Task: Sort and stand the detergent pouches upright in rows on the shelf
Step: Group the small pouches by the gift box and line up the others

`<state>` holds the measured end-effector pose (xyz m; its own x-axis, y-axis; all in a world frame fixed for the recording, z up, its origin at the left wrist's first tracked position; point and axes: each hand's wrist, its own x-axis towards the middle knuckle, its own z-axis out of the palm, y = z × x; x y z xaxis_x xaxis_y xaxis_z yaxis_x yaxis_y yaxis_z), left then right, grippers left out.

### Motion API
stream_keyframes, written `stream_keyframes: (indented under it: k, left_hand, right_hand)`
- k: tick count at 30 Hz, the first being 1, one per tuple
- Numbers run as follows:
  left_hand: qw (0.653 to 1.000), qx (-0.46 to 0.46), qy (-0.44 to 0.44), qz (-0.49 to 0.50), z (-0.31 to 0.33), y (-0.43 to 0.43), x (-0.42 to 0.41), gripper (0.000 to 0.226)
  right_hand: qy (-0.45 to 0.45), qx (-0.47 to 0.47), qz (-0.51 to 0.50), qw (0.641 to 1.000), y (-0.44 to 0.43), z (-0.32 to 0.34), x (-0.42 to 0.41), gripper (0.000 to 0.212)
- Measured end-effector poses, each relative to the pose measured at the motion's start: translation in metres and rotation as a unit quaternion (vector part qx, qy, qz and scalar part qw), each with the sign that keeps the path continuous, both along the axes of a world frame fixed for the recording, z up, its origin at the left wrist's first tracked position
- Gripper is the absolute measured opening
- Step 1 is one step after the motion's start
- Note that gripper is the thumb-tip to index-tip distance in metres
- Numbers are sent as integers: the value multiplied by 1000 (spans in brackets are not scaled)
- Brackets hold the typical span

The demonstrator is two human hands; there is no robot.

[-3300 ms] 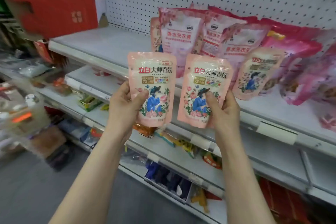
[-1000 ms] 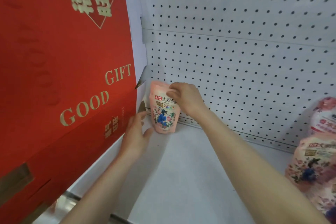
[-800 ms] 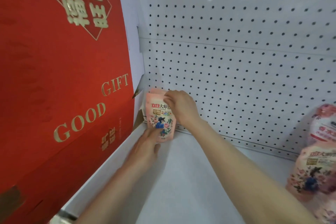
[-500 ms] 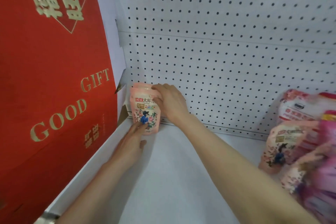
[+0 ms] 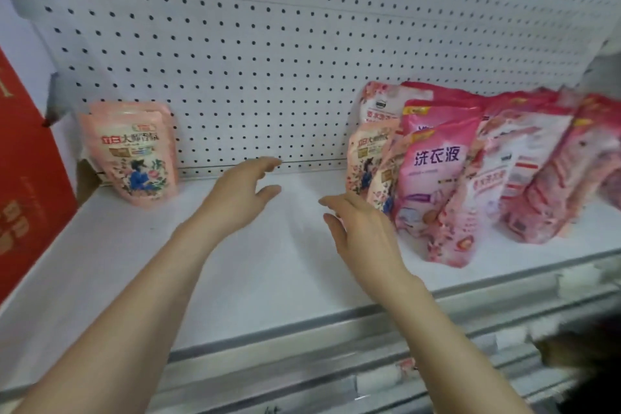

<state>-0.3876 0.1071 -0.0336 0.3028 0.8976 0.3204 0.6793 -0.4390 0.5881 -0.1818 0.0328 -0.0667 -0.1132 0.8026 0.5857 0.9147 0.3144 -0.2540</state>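
Observation:
A pale pink pouch with a blue figure [image 5: 132, 153] stands upright at the shelf's back left corner, against the pegboard; a second one seems to stand right behind it. My left hand [image 5: 240, 193] hovers over the middle of the white shelf [image 5: 235, 272], fingers relaxed, holding nothing. My right hand [image 5: 361, 233] is spread with straight fingers just left of a leaning heap of pouches: a pale pink one [image 5: 368, 158] at its left edge and a bright pink one [image 5: 433, 175] beside it. Neither hand touches a pouch.
A red gift box [image 5: 23, 185] bounds the shelf on the left. The white pegboard [image 5: 268, 44] forms the back wall. More pink pouches [image 5: 544, 171] lean in a jumble to the right. A metal price rail [image 5: 336, 346] runs along the front edge.
Both hands have let go of the pale pink pouch, which now stands alone at the back left. The hands and the view have swung right toward the heap of pouches.

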Motion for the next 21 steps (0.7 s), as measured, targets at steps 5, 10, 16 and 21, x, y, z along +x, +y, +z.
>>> stream_keyframes:
  k: [5, 10, 16, 21]
  left_hand:
    - [997, -36, -65, -36, 12, 16, 104, 59]
    - [982, -109, -153, -32, 11, 35, 156, 30]
    - [981, -102, -166, 8, 3, 32, 145, 14]
    - [978, -122, -165, -47, -2, 10, 104, 11]
  right_hand:
    - [44, 18, -91, 995, -39, -18, 38, 22]
    - [65, 7, -141, 988, -46, -18, 54, 30]
    - [82, -14, -147, 986, -34, -19, 60, 45]
    - [95, -30, -126, 987, -20, -27, 45, 51]
